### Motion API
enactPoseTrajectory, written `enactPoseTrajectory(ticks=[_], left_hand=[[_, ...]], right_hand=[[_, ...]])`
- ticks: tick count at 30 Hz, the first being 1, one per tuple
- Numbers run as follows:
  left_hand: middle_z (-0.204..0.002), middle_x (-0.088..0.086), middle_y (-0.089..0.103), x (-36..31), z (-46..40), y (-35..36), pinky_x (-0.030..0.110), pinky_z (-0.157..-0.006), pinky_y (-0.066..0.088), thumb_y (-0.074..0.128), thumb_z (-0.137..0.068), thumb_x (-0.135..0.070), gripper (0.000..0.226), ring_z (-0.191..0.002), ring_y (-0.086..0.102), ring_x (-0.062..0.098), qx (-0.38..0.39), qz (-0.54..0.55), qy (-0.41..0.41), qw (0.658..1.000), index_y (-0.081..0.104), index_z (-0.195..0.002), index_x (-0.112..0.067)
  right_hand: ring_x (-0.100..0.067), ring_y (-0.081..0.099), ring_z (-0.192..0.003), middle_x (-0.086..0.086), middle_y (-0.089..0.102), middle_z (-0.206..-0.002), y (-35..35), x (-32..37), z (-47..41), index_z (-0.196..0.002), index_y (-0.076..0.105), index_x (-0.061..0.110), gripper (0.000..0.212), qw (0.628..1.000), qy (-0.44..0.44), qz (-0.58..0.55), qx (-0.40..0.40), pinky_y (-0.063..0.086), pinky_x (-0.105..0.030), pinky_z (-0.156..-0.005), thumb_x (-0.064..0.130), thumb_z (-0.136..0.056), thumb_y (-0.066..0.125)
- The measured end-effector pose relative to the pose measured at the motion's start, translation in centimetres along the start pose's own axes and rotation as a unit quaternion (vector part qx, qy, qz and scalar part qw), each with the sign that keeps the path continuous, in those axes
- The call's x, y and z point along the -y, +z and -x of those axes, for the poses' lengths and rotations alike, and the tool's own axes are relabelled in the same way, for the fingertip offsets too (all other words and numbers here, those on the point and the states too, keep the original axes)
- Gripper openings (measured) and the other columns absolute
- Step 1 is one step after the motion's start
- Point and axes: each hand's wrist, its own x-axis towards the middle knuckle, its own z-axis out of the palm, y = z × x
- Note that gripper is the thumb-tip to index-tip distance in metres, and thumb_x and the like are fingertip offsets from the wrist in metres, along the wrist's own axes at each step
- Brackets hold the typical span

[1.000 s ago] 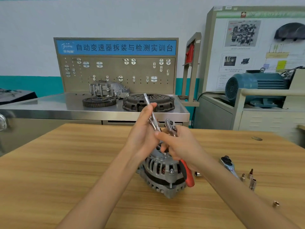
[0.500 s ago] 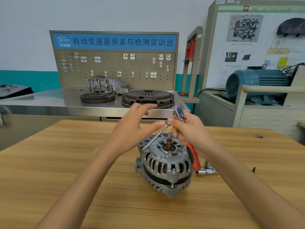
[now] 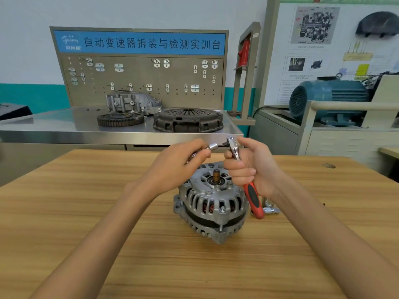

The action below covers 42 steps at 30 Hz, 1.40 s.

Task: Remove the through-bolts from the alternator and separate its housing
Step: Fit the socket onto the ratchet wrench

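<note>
Head view: wooden counter (image 3: 108, 212) in a workshop, with a steel bench (image 3: 54, 128) behind it carrying a clutch pressure plate (image 3: 187, 120), a ring gear (image 3: 120, 119) and a gearbox casting (image 3: 132, 102) under a pegboard (image 3: 142, 80); blue electric motor (image 3: 328, 100) to the right. Alternator (image 3: 212, 203) resting on the counter between both forearms, shaft end up, housing halves joined. Left hand (image 3: 179, 167) above it, grip pinched on a socket extension (image 3: 210, 147). Right hand (image 3: 252, 169) grip clenched around a ratchet wrench (image 3: 234, 147), red handle hanging down beside the alternator. Small sockets (image 3: 269, 207) lying just right of it.
</note>
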Motion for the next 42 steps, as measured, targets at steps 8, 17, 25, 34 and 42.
enactPoseTrajectory(ticks=[8, 17, 25, 34, 42], left_hand=[[-0.06, -0.019, 0.052, -0.3, 0.0, 0.5, 0.02, -0.051, 0.027, 0.044, -0.1, -0.032, 0.025, -0.059, 0.048, -0.002, -0.016, 0.012, 0.011, 1.0, 0.064, -0.099, -0.016], [-0.061, -0.011, 0.049, -0.9, -0.1, 0.7, 0.027, -0.052, 0.032, 0.046, -0.099, -0.032, 0.024, -0.057, 0.046, 0.003, -0.026, -0.008, 0.013, 1.0, 0.063, -0.094, -0.017], [-0.058, -0.009, 0.045, -1.6, -0.8, 0.4, 0.029, -0.052, 0.03, 0.044, -0.099, -0.031, 0.023, -0.053, 0.042, 0.006, 0.004, -0.026, 0.035, 0.999, 0.053, -0.083, -0.019], [-0.067, -0.006, 0.047, -2.7, -1.2, 0.1, 0.028, -0.047, 0.032, 0.029, -0.097, -0.036, 0.036, -0.061, 0.047, 0.016, -0.081, -0.231, 0.129, 0.961, 0.052, -0.079, -0.016], [-0.058, 0.004, 0.054, -2.2, -2.1, -0.5, 0.026, -0.042, 0.03, 0.041, -0.093, -0.027, 0.035, -0.05, 0.051, 0.023, -0.063, -0.321, 0.245, 0.913, 0.059, -0.069, -0.009]], right_hand=[[-0.003, 0.011, -0.032, 0.008, 0.035, -0.038, 0.2, -0.4, 0.6, -0.058, 0.052, 0.013, 0.042, 0.989, 0.047, -0.089, 0.113, 0.014, -0.013, -0.028, 0.04, -0.088, 0.042], [-0.003, 0.01, -0.033, 0.008, 0.034, -0.036, 0.1, -0.5, 0.6, -0.056, 0.051, 0.014, 0.043, 0.988, 0.052, -0.087, 0.116, 0.013, -0.013, -0.029, 0.041, -0.088, 0.041], [-0.003, 0.009, -0.033, 0.011, 0.016, -0.047, 0.0, -0.2, 1.3, -0.056, 0.049, 0.014, 0.047, 0.988, 0.064, -0.09, 0.104, 0.014, -0.012, -0.029, 0.044, -0.091, 0.039], [-0.003, 0.012, -0.034, 0.01, 0.017, -0.047, 0.1, 0.2, 1.9, -0.057, 0.048, 0.014, 0.052, 0.976, 0.078, -0.154, 0.131, 0.019, -0.012, -0.03, 0.045, -0.096, 0.034], [-0.002, 0.01, -0.036, 0.01, 0.015, -0.049, 0.1, -0.7, 1.8, -0.058, 0.045, 0.015, 0.041, 0.991, 0.045, -0.112, 0.059, 0.018, -0.012, -0.027, 0.041, -0.09, 0.044]])
